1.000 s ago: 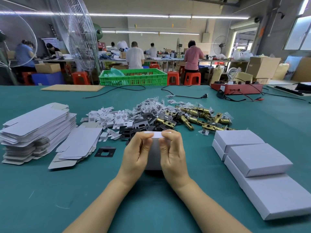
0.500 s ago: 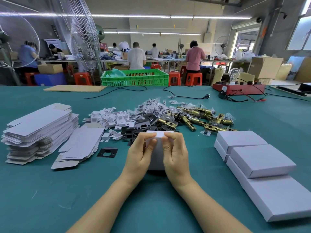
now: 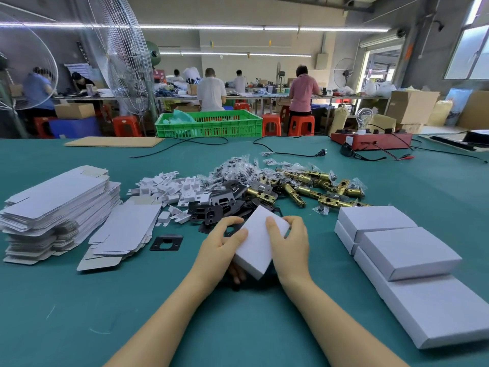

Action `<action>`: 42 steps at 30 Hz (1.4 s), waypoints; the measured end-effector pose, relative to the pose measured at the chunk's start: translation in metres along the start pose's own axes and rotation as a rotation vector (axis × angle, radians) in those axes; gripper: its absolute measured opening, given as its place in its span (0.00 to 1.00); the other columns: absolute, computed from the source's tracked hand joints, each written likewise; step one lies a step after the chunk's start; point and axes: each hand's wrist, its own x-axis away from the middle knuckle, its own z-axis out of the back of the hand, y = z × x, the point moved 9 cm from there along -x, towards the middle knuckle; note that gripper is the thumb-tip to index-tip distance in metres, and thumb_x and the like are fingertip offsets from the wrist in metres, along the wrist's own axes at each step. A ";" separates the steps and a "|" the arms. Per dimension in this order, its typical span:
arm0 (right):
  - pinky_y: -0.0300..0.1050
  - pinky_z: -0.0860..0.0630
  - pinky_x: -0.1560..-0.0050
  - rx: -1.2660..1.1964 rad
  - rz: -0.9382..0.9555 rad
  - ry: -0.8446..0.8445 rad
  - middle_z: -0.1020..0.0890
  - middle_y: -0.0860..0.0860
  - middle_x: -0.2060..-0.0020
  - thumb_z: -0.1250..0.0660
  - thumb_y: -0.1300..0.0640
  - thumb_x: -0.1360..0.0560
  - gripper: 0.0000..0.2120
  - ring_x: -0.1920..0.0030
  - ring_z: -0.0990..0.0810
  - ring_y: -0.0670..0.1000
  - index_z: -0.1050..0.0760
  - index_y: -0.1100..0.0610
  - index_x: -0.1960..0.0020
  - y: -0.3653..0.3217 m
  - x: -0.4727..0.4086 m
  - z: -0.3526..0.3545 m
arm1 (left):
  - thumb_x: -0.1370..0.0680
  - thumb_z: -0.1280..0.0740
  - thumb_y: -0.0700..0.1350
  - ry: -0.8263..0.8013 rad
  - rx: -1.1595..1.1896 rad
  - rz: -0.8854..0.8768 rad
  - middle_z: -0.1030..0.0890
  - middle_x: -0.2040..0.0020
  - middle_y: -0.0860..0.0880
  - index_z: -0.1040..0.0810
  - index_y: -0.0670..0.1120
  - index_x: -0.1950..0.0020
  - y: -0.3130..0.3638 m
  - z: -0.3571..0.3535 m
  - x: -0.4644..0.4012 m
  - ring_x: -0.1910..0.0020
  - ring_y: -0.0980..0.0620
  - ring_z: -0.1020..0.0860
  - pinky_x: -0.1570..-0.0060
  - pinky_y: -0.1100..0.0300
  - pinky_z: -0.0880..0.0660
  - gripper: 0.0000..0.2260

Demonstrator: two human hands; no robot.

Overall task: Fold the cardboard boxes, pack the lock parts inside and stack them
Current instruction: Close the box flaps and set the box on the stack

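Note:
A closed white cardboard box is held tilted above the green table, its far corner pointing away to the right. My left hand grips its left side, thumb on top and fingers underneath. My right hand grips its right edge with thumb on top. Behind it lie black lock plates, brass latch bolts, white plastic pieces and bagged screws. Flat unfolded box blanks are piled at the left. Finished white boxes are stacked at the right.
A single black plate lies left of my hands. A second heap of blanks leans beside the pile. A red tester, black cables and a green crate stand at the far edge. People work at benches behind.
The box was upright with both hands pressing its top flap shut. Now it is closed, turned and tilted flat between my hands.

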 end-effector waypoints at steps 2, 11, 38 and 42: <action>0.35 0.36 0.52 0.134 0.050 -0.046 0.30 0.49 0.46 0.32 0.47 0.25 0.14 0.50 0.28 0.42 0.30 0.52 0.46 -0.004 0.001 -0.007 | 0.19 0.36 0.46 0.048 -0.021 0.020 0.21 0.69 0.45 0.24 0.50 0.46 -0.002 0.005 -0.002 0.80 0.43 0.26 0.83 0.62 0.32 0.04; 0.49 0.36 0.33 0.578 0.173 -0.616 0.34 0.48 0.32 0.39 0.22 0.46 0.54 0.30 0.38 0.50 0.43 0.43 0.26 -0.015 0.014 -0.042 | 0.21 0.38 0.59 0.138 0.130 0.127 0.28 0.77 0.47 0.28 0.42 0.58 -0.013 0.020 -0.008 0.83 0.49 0.31 0.84 0.65 0.39 0.20; 0.49 0.35 0.59 1.145 -0.160 -0.086 0.38 0.51 0.55 0.30 0.35 0.40 0.43 0.49 0.38 0.56 0.44 0.41 0.30 -0.085 0.046 0.196 | 0.22 0.46 0.63 -0.010 0.136 0.116 0.20 0.67 0.41 0.22 0.36 0.50 -0.004 -0.006 -0.006 0.73 0.47 0.20 0.74 0.61 0.22 0.30; 0.48 0.36 0.60 1.219 -0.295 -0.065 0.39 0.52 0.56 0.29 0.37 0.40 0.43 0.50 0.40 0.56 0.44 0.44 0.30 -0.058 0.055 0.226 | 0.19 0.47 0.61 -0.013 0.111 0.121 0.20 0.68 0.42 0.22 0.37 0.50 -0.004 -0.007 -0.006 0.73 0.47 0.20 0.74 0.61 0.22 0.28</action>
